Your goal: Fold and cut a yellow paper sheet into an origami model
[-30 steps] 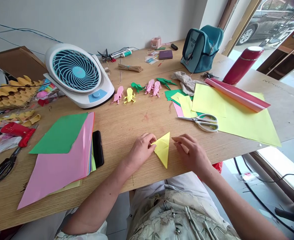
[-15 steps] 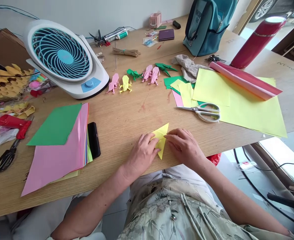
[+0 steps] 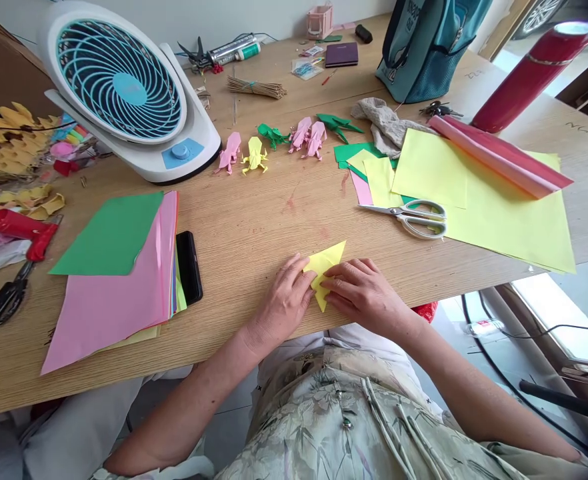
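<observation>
The yellow paper [image 3: 330,257], folded to a triangle, lies at the near edge of the table [image 3: 254,220], straight ahead of the person, where both arms meet over it. The left hand [image 3: 287,300] sets its fingertips on the paper's left side; the right hand [image 3: 361,293] lays its fingers across the lower part. Both are spread and pressing, not clasping (probably to pin a fold flat on the hard wood); the top corner pokes free. The scissors [image 3: 414,219] lie just to the right; the stack [image 3: 119,293] lies to the left.

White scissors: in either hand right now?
No, the white scissors lie on the yellow sheets while the left hand and right hand hold the folded yellow paper.
</observation>
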The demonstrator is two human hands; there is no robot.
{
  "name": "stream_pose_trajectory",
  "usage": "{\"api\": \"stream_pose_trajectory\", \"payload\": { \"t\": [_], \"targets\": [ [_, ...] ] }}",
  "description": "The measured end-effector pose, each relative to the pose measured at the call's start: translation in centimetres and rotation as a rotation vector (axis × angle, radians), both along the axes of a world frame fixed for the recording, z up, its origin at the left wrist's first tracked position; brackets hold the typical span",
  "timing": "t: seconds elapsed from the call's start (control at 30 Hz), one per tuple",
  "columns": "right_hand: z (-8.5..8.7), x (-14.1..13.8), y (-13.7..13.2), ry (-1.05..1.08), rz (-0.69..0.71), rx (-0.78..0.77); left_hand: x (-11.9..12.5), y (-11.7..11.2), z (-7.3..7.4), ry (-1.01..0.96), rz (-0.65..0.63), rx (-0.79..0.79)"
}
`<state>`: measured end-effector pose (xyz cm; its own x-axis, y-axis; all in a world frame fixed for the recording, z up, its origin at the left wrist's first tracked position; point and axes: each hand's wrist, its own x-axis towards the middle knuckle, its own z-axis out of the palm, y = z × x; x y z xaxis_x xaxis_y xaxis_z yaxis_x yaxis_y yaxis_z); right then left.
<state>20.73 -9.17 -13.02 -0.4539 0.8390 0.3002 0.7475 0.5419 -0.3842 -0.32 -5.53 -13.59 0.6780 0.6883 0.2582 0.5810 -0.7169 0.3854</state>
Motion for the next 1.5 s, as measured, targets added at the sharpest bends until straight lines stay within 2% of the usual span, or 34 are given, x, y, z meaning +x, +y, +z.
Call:
{"api": "stream_pose_trajectory", "payload": {
  "t": [0.33, 0.57, 0.7, 0.8, 0.97, 1.13, 1.3, 1.5],
  "targets": [
    [0.4, -0.8, 0.1, -0.007, -0.060, -0.038, 0.2, -0.9, 0.5, 0.014, 0.029, 0.044],
    [0.1, -0.9, 0.1, 0.040, -0.082, -0.042, 0.0, -1.6, 0.2, -0.004, 0.034, 0.016],
    [-0.1, -0.6, -0.2, 0.130, -0.072, -0.018, -0.1, -1.7, 0.2, 0.004, 0.005, 0.001],
    [-0.3, -0.4, -0.3, 0.196, -0.147, 0.030, -0.1, -1.7, 0.3, -0.029, 0.011, -0.033],
    [-0.4, -0.4, 0.1, 0.076, -0.189, 0.002, 0.0, -1.9, 0.9, -0.085, 0.094, -0.094],
    [-0.4, -0.5, 0.3, 0.034, -0.180, -0.032, -0.5, -2.2, 1.5, -0.158, 0.088, -0.190],
    [-0.3, -0.5, 0.2, 0.025, -0.168, -0.026, -1.2, -2.0, 1.4, -0.204, 0.122, -0.276],
    [-0.1, -0.6, 0.1, -0.045, -0.134, -0.016, -1.5, -1.8, 1.2, -0.240, 0.141, -0.309]
  ]
}}
